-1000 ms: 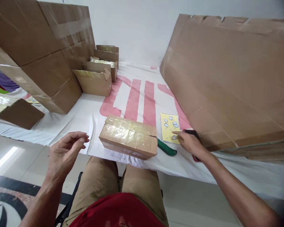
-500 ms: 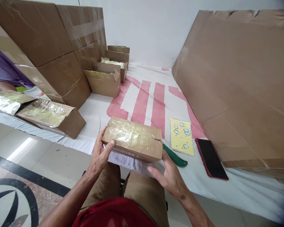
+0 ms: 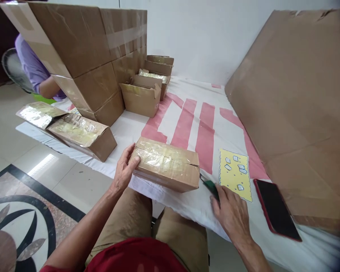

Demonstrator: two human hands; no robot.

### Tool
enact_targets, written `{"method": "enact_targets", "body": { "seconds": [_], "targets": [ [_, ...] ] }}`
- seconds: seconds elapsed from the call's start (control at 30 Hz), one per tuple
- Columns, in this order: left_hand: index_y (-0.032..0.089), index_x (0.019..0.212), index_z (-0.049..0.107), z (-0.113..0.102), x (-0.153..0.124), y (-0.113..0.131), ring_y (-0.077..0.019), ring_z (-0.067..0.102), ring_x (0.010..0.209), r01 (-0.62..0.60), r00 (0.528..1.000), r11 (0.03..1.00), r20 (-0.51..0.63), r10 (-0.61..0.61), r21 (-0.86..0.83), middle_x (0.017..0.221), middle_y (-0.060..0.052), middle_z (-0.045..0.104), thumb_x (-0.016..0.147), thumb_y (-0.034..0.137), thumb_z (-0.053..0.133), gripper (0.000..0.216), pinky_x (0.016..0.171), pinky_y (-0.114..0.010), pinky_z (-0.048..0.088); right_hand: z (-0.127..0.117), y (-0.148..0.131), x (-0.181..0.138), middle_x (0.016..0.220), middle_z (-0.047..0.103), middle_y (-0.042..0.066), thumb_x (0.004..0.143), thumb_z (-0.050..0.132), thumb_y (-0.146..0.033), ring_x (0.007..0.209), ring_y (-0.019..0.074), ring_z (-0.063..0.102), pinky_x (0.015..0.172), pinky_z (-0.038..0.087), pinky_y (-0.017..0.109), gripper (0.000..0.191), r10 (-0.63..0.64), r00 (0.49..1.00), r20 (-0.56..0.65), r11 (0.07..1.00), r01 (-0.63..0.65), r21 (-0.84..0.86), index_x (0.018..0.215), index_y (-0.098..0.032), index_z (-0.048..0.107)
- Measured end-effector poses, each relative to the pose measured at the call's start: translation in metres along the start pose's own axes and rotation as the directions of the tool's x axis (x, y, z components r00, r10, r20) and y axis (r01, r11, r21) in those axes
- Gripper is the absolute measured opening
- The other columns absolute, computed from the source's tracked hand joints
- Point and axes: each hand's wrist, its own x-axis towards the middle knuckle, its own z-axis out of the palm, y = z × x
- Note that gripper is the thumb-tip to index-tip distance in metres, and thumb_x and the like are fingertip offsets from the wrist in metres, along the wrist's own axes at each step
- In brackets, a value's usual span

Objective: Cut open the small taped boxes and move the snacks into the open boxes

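A small cardboard box (image 3: 166, 162), its top seam covered with shiny clear tape, lies near the table's front edge. My left hand (image 3: 124, 168) grips its left end, thumb on top and fingers behind. To the right of the box, my right hand (image 3: 232, 211) is closed on the green handle of a knife (image 3: 211, 187). A bit of its metal shows beside the box's right end; the rest of the blade is hidden.
Two taped boxes (image 3: 76, 130) sit at the left edge. Open boxes (image 3: 140, 98) stand behind, beside stacked large cartons (image 3: 102, 83). A yellow card (image 3: 234, 173), a phone (image 3: 277, 209) and a big carton (image 3: 300, 113) are on the right. A person's purple sleeve (image 3: 34, 64) shows far left.
My right hand has left the box's right end and moved right to take hold of the green-handled knife. My left hand stays on the box. The view has turned left.
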Motion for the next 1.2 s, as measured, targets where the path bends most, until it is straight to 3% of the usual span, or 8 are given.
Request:
{"method": "enact_targets", "body": {
  "seconds": [0.23, 0.4, 0.47, 0.57, 0.63, 0.73, 0.93, 1.2],
  "targets": [
    [0.018, 0.144, 0.058, 0.006, 0.014, -0.012, -0.0323, 0.051, 0.145, -0.07, 0.997, 0.994, 0.036, 0.074, -0.086, 0.153, -0.012, 0.059, 0.096, 0.056, 0.054, 0.061, 0.125, -0.047, 0.035, -0.014, 0.008, 0.004, 0.111, 0.075, 0.02, 0.101, 0.034, -0.035, 0.104, 0.0372, 0.07, 0.089, 0.055, 0.052, 0.041, 0.146, 0.989, 0.014, 0.961, -0.145, 0.237, 0.119, -0.017, 0.067],
    [0.021, 0.148, 0.056, 0.005, 0.023, -0.015, -0.0332, 0.048, 0.147, -0.107, 0.989, 0.99, 0.091, 0.115, -0.093, 0.157, -0.01, 0.055, 0.093, 0.054, 0.058, 0.064, 0.125, -0.047, 0.035, -0.079, 0.02, 0.009, 0.072, 0.07, 0.007, 0.095, 0.041, -0.066, 0.058, 0.0284, 0.066, 0.057, 0.058, 0.044, 0.055, 0.393, 0.883, 0.256, 0.626, -0.461, 0.629, 0.12, -0.023, 0.067],
    [0.021, 0.149, 0.055, 0.005, 0.027, -0.016, -0.0327, 0.043, 0.151, -0.131, 0.983, 0.988, 0.116, 0.14, -0.083, 0.161, -0.01, 0.051, 0.094, 0.052, 0.056, 0.063, 0.128, -0.047, 0.03, -0.112, 0.008, 0.028, 0.063, 0.067, 0.003, 0.09, 0.049, -0.074, 0.051, 0.0263, 0.063, 0.048, 0.055, 0.04, 0.056, 0.253, 0.925, 0.284, 0.603, -0.38, 0.701, 0.116, -0.029, 0.071],
    [0.022, 0.154, 0.05, 0.006, 0.028, -0.018, -0.0319, 0.038, 0.155, -0.169, 0.973, 0.982, 0.146, 0.179, -0.083, 0.165, -0.009, 0.045, 0.096, 0.05, 0.053, 0.064, 0.13, -0.047, 0.027, -0.15, -0.032, 0.071, 0.083, 0.077, 0.005, 0.093, 0.052, -0.067, 0.068, 0.0267, 0.072, 0.06, 0.059, 0.039, 0.042, -0.084, 0.986, 0.14, 0.74, -0.032, 0.672, 0.112, -0.038, 0.076],
    [0.023, 0.156, 0.047, 0.007, 0.026, -0.02, -0.0315, 0.036, 0.156, -0.182, 0.971, 0.979, 0.143, 0.194, -0.091, 0.166, -0.008, 0.044, 0.098, 0.048, 0.052, 0.063, 0.13, -0.047, 0.027, -0.163, -0.065, 0.102, 0.104, 0.079, 0.005, 0.1, 0.046, -0.057, 0.088, 0.0276, 0.076, 0.073, 0.06, 0.04, 0.039, -0.268, 0.96, 0.075, 0.786, 0.174, 0.593, 0.119, -0.038, 0.074],
    [0.024, 0.156, 0.048, 0.009, 0.023, -0.02, -0.0304, 0.037, 0.156, -0.173, 0.974, 0.981, 0.129, 0.184, -0.092, 0.166, -0.007, 0.044, 0.1, 0.045, 0.049, 0.06, 0.13, -0.046, 0.027, -0.164, -0.106, 0.14, 0.105, 0.079, 0.006, 0.105, 0.037, -0.045, 0.088, 0.0265, 0.075, 0.067, 0.056, 0.037, 0.042, -0.443, 0.894, 0.062, 0.817, 0.374, 0.439, 0.126, -0.031, 0.071],
    [0.025, 0.155, 0.049, 0.01, 0.021, -0.019, -0.0299, 0.04, 0.153, -0.172, 0.974, 0.976, 0.122, 0.189, -0.133, 0.164, -0.006, 0.047, 0.1, 0.042, 0.048, 0.058, 0.129, -0.046, 0.028, -0.149, -0.135, 0.171, 0.095, 0.079, 0.005, 0.105, 0.04, -0.035, 0.073, 0.0201, 0.07, 0.056, 0.045, 0.029, 0.035, -0.559, 0.818, 0.139, 0.822, 0.523, 0.225, 0.119, -0.023, 0.07],
    [0.024, 0.145, 0.062, 0.013, 0.022, -0.02, -0.0304, 0.044, 0.151, -0.223, 0.969, 0.968, 0.082, 0.233, -0.112, 0.159, -0.006, 0.054, 0.096, 0.031, 0.049, 0.051, 0.129, -0.05, 0.029, -0.159, -0.155, 0.173, 0.084, 0.078, 0.006, 0.104, 0.048, -0.034, 0.061, 0.0203, 0.068, 0.047, 0.027, 0.03, 0.025, -0.469, 0.827, 0.31, 0.87, 0.493, 0.002, 0.106, -0.023, 0.07]
  ]
}}
